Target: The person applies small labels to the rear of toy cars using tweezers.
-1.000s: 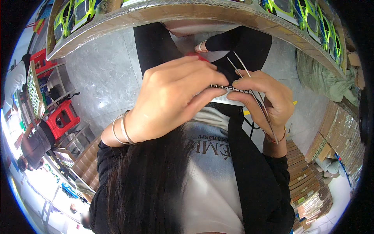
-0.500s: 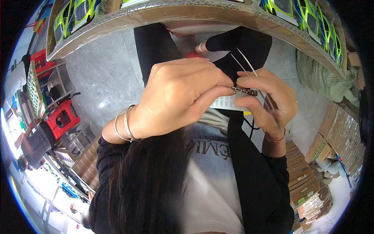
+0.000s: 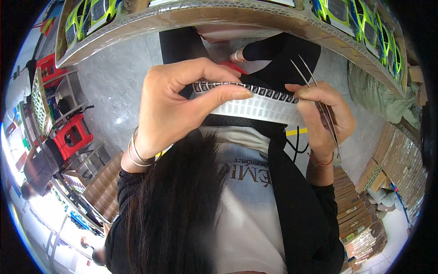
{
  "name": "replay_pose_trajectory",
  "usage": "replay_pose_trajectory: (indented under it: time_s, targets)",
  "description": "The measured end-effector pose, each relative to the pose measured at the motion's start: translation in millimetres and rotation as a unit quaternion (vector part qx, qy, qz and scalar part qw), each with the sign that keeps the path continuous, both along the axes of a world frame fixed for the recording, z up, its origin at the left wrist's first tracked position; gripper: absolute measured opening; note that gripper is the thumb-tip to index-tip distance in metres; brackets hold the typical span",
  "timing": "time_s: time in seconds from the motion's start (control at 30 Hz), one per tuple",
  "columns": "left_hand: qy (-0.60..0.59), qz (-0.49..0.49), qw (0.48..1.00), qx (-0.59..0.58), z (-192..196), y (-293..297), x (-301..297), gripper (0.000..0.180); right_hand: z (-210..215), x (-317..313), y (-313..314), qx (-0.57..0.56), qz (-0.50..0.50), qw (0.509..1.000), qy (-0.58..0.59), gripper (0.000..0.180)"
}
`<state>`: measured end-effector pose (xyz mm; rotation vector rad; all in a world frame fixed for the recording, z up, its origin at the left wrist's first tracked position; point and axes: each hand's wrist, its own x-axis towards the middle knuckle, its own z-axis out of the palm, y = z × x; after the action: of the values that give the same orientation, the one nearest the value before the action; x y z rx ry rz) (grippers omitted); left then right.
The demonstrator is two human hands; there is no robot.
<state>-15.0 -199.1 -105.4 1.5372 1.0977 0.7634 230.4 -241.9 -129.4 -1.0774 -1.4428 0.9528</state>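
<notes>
In the lower middle of the frame I see long dark hair (image 3: 178, 205) over a pale shirt and black jacket. Just above, centre frame, the left hand (image 3: 175, 102) pinches one end of a white label strip (image 3: 255, 106), thumb and fingers clamped on it. The strip's long axis runs left to right, across to the right hand (image 3: 321, 116), whose fingers are closed on its other end and on thin metal tweezers (image 3: 319, 98) pointing up. Beyond, a cardboard tray (image 3: 219, 13) of green packages arcs along the top.
</notes>
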Motion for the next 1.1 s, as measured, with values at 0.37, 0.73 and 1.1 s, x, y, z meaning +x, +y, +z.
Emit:
replay_pose_trajectory:
  time_s: [0.37, 0.73, 1.1]
  targets:
    - [0.002, -0.056, 0.997, 0.05, -3, 5, 3, 0.011, 2, -7, 2, 0.011, 0.027, 0.998, -0.055, 0.019]
    - [-0.053, -0.017, 0.998, 0.002, -3, 4, -11, 0.014, 0, -4, 0, -0.008, 0.036, 0.999, -0.031, 0.017]
    - [-0.07, 0.0, 0.997, 0.015, 3, 5, -8, 0.012, 0, -6, -2, -0.018, 0.011, 0.999, -0.04, 0.016]
